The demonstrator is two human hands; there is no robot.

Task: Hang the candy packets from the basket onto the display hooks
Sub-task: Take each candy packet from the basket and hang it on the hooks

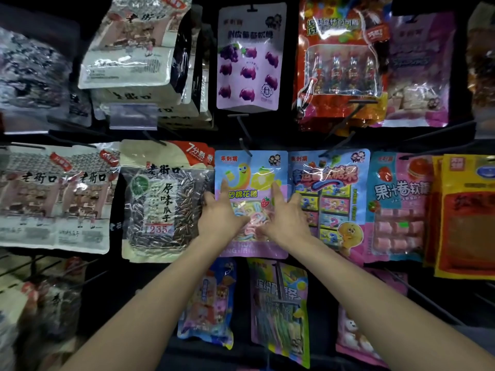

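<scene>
A light blue and pink candy packet (250,172) with a yellow cartoon banana hangs in the middle row of the display, under a black hook (245,147). My left hand (221,210) lies on its left side with fingers straight, pointing up. My right hand (285,212) lies on its right side the same way, fingers extended against the packet front. Both forearms reach up from the bottom of the view. The basket is out of sight.
Packets fill the rack: sunflower seed bags (163,202) to the left, a blue candy packet (329,196) and a pink one (399,207) to the right, a purple grape packet (249,57) above, more packets (278,309) below. Bare black hooks (340,121) jut out between rows.
</scene>
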